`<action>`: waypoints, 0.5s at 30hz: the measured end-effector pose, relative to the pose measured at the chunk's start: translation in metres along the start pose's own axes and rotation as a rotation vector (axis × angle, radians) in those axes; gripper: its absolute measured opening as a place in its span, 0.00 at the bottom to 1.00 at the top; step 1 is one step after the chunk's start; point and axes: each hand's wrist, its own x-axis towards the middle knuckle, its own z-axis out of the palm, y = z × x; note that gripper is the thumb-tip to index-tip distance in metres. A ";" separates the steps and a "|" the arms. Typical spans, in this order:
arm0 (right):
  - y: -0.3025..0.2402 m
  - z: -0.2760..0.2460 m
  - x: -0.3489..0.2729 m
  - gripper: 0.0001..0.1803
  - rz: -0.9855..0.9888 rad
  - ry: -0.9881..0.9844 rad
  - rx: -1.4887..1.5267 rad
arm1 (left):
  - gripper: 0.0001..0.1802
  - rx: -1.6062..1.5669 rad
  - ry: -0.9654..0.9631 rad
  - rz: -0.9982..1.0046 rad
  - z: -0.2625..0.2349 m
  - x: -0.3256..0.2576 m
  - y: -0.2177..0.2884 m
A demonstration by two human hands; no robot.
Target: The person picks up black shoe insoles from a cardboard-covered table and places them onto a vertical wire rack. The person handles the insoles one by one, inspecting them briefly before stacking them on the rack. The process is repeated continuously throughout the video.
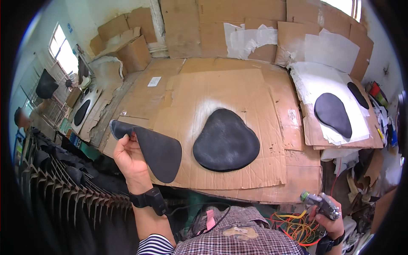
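My left hand (131,160), raised over the near left edge of the cardboard-covered table (204,85), pinches the folded corner of a thin black sheet (162,153). The sheet droops to the right with a rounded lower end. A thick black saddle-shaped cushion (226,140) lies on the cardboard to the right of it, touched by neither hand. At the lower right, beyond the table's near edge, my right hand (330,223) is wrapped round a metal spray gun (321,204). The gun points up and to the left.
On the right, white paper on a side table (310,85) carries a black rounded piece (332,114) and a smaller one (358,94). Tangled orange and yellow hoses (293,227) hang below the gun. A metal rack with black pieces (72,178) stands left; a person (22,119) is farther off.
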 end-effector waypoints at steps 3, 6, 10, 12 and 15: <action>0.009 -0.011 0.026 0.33 -0.049 0.111 -0.002 | 0.12 0.081 -0.015 0.053 0.020 0.000 -0.001; 0.025 -0.029 0.051 0.35 -0.137 -0.019 0.071 | 0.11 0.033 -0.142 0.119 0.069 0.011 -0.009; -0.004 -0.003 0.076 0.19 0.054 -0.089 -0.141 | 0.12 -0.060 -0.046 0.353 0.150 0.007 0.021; 0.027 -0.017 0.095 0.16 0.070 -0.108 -0.126 | 0.12 -0.087 -0.168 0.433 0.206 0.005 0.033; -0.008 0.017 0.118 0.20 0.022 -0.303 -0.108 | 0.11 -0.074 -0.233 0.558 0.263 -0.011 0.079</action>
